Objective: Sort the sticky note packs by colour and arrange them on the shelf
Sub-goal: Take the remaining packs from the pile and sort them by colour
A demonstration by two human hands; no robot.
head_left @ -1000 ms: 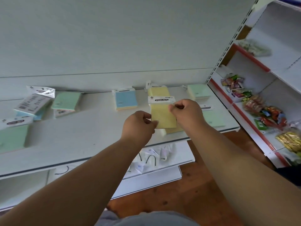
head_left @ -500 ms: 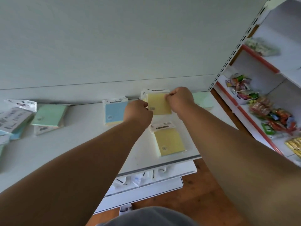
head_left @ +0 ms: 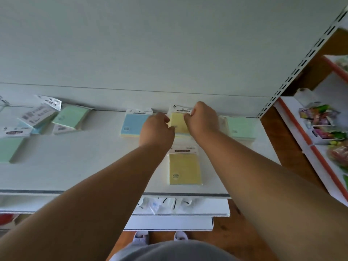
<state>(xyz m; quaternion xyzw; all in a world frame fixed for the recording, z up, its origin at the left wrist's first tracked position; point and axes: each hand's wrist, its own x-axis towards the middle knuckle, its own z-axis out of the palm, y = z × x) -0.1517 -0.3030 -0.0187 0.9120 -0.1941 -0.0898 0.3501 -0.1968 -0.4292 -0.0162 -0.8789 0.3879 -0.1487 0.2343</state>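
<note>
Both hands are at the back of the white shelf (head_left: 79, 166), each with fingers curled and pinching a side edge of a yellow sticky note pack (head_left: 178, 122). The left hand (head_left: 156, 129) takes the pack's left edge, the right hand (head_left: 202, 118) its upper right edge near the header card. The two-sided pinch appears intended to square the pack against the rear panel, in line with its neighbours.

A second yellow pack (head_left: 184, 166) lies flat directly in front of the held one, near the shelf's front edge; placing like colours in one column seems to be the purpose. A blue pack (head_left: 134, 122) lies just left of the held pack, partly hidden by the left hand. A green pack (head_left: 240, 127) lies to the right, also along the rear panel.

Unsorted stock lies at the far left: a loose green pack (head_left: 71, 115), a second green pack (head_left: 9, 146) at the frame edge, and overlapping packs (head_left: 37, 117) lying askew. Judged from this, sorting is partly done.

The adjoining shelving unit (head_left: 308, 140) to the right holds small trays of colourful wrapped snacks (head_left: 320, 113); contents are too blurred to identify further.
</note>
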